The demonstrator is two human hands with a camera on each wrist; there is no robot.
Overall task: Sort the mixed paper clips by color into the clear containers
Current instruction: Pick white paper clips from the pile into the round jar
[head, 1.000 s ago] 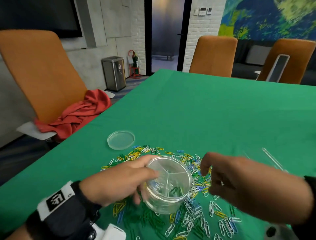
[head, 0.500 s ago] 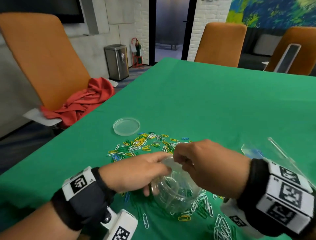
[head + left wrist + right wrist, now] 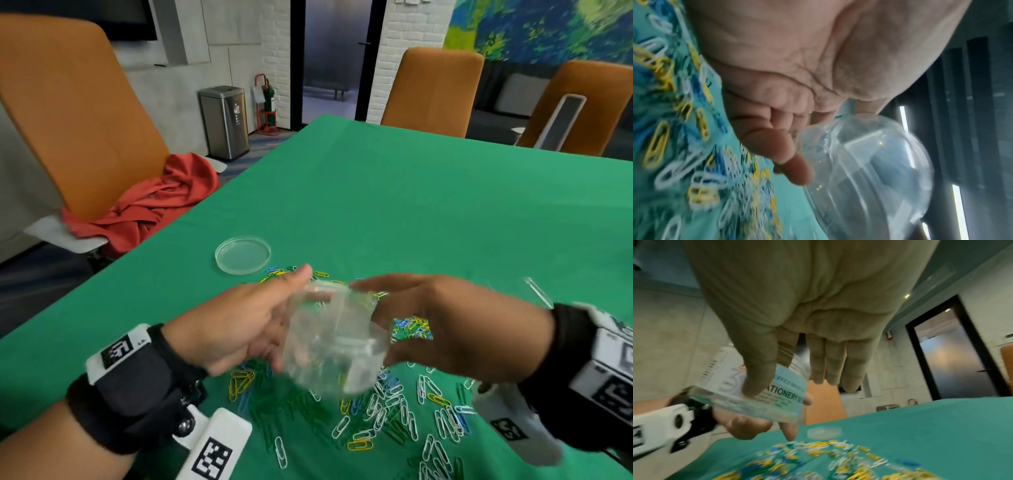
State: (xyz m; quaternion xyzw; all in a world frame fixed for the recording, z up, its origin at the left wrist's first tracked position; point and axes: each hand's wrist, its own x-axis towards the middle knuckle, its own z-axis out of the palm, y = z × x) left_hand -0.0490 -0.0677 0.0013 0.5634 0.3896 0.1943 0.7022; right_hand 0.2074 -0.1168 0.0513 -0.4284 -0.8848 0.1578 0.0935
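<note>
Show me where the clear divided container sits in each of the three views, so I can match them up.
Head: clear container at lower centre, lifted off the table and tilted, between the left hand and the right hand.
Left wrist: lower right, just past the fingertips.
Right wrist: centre left, label side showing, behind the thumb.
Shared landmark: the scattered paper clips on the green tablecloth.

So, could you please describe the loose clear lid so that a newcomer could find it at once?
On the green table, look just beyond the scattered paper clips, toward the orange chair. The lid lies flat there alone: a shallow clear disc, untouched by either hand.
</note>
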